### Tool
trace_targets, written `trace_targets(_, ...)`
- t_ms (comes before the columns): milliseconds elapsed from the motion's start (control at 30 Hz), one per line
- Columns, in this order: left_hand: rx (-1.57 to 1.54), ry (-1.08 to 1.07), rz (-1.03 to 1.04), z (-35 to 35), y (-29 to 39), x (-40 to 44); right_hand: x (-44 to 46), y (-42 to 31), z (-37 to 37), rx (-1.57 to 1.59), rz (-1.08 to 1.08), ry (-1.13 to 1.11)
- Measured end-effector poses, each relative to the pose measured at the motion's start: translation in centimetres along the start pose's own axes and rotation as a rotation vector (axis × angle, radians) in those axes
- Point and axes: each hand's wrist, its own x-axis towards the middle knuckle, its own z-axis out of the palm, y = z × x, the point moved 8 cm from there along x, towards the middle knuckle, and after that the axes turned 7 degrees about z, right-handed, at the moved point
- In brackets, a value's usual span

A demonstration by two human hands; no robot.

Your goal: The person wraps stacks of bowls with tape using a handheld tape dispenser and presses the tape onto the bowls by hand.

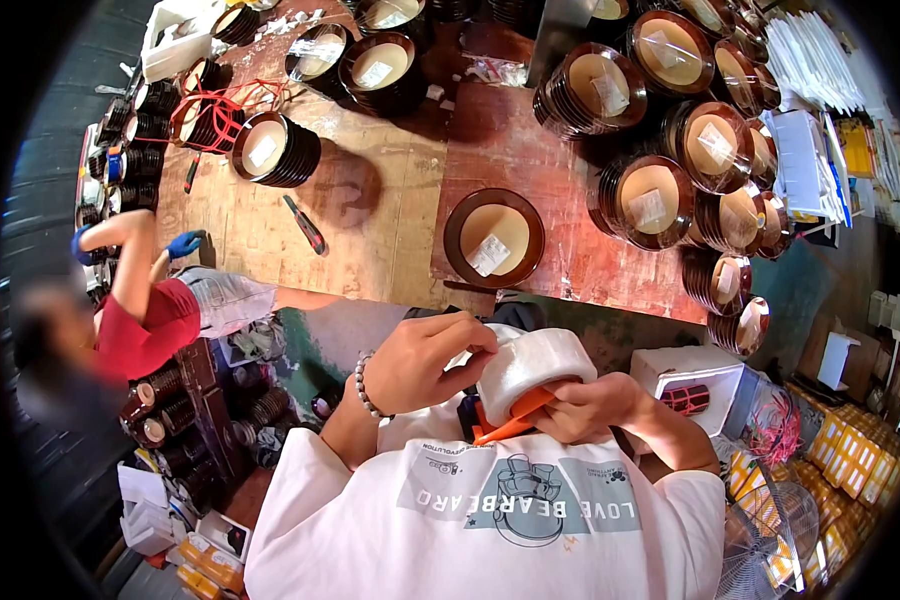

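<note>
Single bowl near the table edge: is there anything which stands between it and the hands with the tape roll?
Nothing tall visibly stands between the bowl and the tape roll in the right hand. Only a thin dark object lies at the table edge. The left hand is beside the roll.

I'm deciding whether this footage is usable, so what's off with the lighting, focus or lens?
Head view: fisheye bends the edges, corners black. Head view: glare streaks the wrapped bowls at upper right. Head view: a soft shadow falls on the table beside a bowl stack. Head view: the co-worker's head is blurred, the tape roll fairly clear.
</note>
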Motion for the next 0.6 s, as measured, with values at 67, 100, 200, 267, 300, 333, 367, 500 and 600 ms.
trace_targets(67,0.03,-0.046,-0.019,0.2,-0.2,0.0,-0.1,-0.2,0.2,0.003,-0.016,-0.008)
trace_targets(100,0.03,-0.046,-0.02,0.1,-0.1,0.0,0.0,-0.2,0.2,-0.014,-0.009,0.007)
trace_targets(200,-0.026,-0.041,-0.019,-0.2,0.2,0.0,0.1,0.2,0.2,-0.078,-0.026,0.06)
trace_targets(267,-0.075,-0.043,-0.013,-0.3,0.3,-0.1,0.1,0.1,-0.1,-0.126,-0.048,0.097)
trace_targets(300,-0.075,-0.043,-0.014,-0.3,0.4,-0.1,0.2,0.3,-0.1,-0.119,-0.002,0.075)
trace_targets(333,-0.079,-0.041,-0.016,-0.3,0.4,-0.2,0.2,0.5,0.0,-0.113,0.043,0.053)
trace_targets(367,-0.083,-0.039,-0.019,-0.2,0.5,-0.3,0.1,0.4,-0.1,-0.113,0.044,0.053)
trace_targets(500,-0.054,0.024,0.011,-0.1,1.0,-0.2,0.1,0.9,0.0,-0.096,0.067,0.023)
trace_targets(600,-0.072,0.102,-0.064,-0.6,1.0,-0.1,0.5,1.4,-0.2,-0.08,0.075,0.054)
